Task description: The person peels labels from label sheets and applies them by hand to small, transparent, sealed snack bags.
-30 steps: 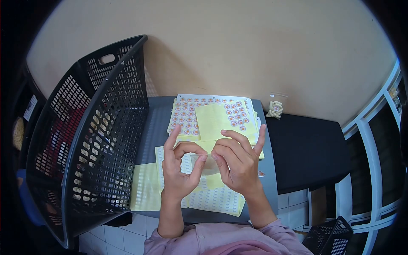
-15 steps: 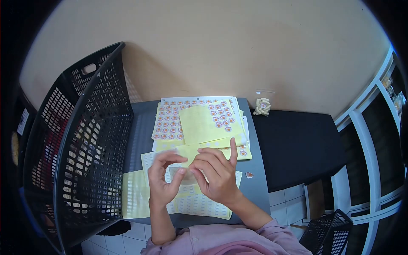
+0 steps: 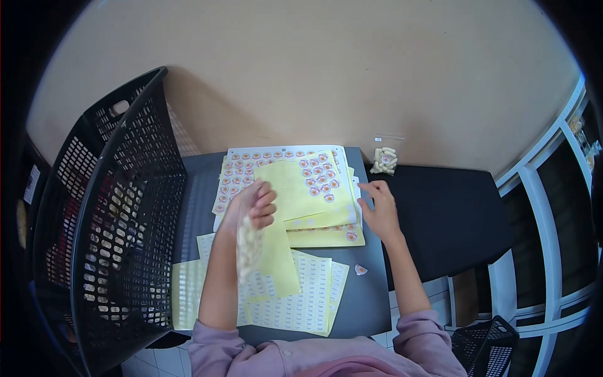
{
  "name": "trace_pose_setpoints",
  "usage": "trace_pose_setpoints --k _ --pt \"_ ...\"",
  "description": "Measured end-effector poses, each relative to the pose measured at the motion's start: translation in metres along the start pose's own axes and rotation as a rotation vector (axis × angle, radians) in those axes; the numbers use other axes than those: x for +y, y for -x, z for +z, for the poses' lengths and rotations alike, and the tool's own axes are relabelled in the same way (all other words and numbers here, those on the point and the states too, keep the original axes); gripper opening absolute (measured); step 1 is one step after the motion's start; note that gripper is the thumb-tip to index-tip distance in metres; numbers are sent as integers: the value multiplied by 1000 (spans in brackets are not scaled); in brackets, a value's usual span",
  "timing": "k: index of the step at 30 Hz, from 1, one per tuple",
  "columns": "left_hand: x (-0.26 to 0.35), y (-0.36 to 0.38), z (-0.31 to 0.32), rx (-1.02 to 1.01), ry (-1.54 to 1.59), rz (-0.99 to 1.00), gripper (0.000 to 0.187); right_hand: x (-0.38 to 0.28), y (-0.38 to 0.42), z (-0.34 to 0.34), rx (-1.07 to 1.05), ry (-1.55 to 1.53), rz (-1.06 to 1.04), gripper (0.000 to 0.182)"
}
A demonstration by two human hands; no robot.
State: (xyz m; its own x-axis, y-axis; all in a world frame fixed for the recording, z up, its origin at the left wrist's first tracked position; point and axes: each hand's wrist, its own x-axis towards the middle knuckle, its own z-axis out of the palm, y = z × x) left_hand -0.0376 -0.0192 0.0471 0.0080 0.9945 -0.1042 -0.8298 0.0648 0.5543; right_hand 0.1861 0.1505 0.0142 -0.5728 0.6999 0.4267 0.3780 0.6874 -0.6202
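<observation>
My left hand is closed, raised over the sticker sheets. From it hangs a clear plastic bag of cream-coloured pieces, smeared by motion. My right hand is by the right edge of the paper stack, thumb and fingers apart with nothing in them. Beneath the hands lie yellow-backed sheets of round orange-and-purple stickers, some peeled off. Nearer my body are sheets of small printed labels. One loose sticker lies on the grey table at right.
A tall black perforated basket stands on the left. Against the wall, a zip bag of cream-coloured sticks rests at the back of a black-covered surface. A smaller black basket and white shelving are at right.
My hands have moved apart. The left went up, with the filled bag now hanging from it. The right moved right and opened away from the label sheets.
</observation>
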Motion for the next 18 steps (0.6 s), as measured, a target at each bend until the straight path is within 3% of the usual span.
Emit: trace_pose_setpoints --k 1,2,4,7,18 --pt "2 -21 -11 -59 62 -147 27 1 -5 4 -66 -20 -6 20" --pt "-2 -37 -17 -59 64 -147 27 3 -10 10 -68 -19 -5 20" --pt "-13 -66 -25 146 110 -309 26 8 -22 26 -242 19 -234 22" --pt "-27 -92 -49 113 273 -373 28 15 -34 48 -329 131 -328 25" --pt "-41 -103 -76 124 395 -395 33 26 -46 60 -445 258 -610 16"
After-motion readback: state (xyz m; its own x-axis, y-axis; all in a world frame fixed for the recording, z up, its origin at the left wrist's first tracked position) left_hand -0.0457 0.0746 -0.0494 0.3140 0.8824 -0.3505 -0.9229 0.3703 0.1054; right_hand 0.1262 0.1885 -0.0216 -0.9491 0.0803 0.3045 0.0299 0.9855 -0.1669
